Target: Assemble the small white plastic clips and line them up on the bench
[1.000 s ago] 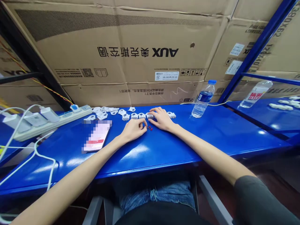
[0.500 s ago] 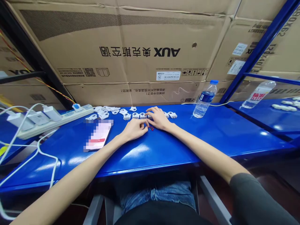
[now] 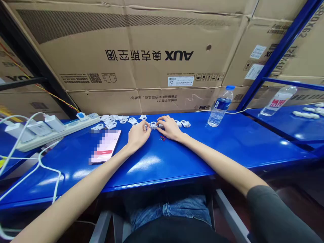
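A row of white plugs (image 3: pixel 186 124) with ring-shaped handles stands on the blue table in front of me. My left hand (image 3: pixel 138 135) is at the left part of this row, fingers curled and closed around a plug that they mostly cover. My right hand (image 3: pixel 169 128) bends over the row from the right, its thumb and fingers around another plug, partly hidden. Between my fingertips shows one white plug (image 3: pixel 153 125). Just below my right hand lie small red pieces (image 3: pixel 162 138), too small to make out. Further left is a loose group of white plugs (image 3: pixel 110 124).
A pinkish phone-like slab (image 3: pixel 106 146), partly blurred, lies left of my hands. At far left is a power strip (image 3: pixel 71 127) with chargers and cables. A water bottle (image 3: pixel 220 107) stands right; another bottle (image 3: pixel 278 101) is farther right. Big cartons (image 3: pixel 149 30) rise behind.
My left hand has moved left and slightly up, away from the small red pieces to the plug row. My right hand has stayed nearly in place.
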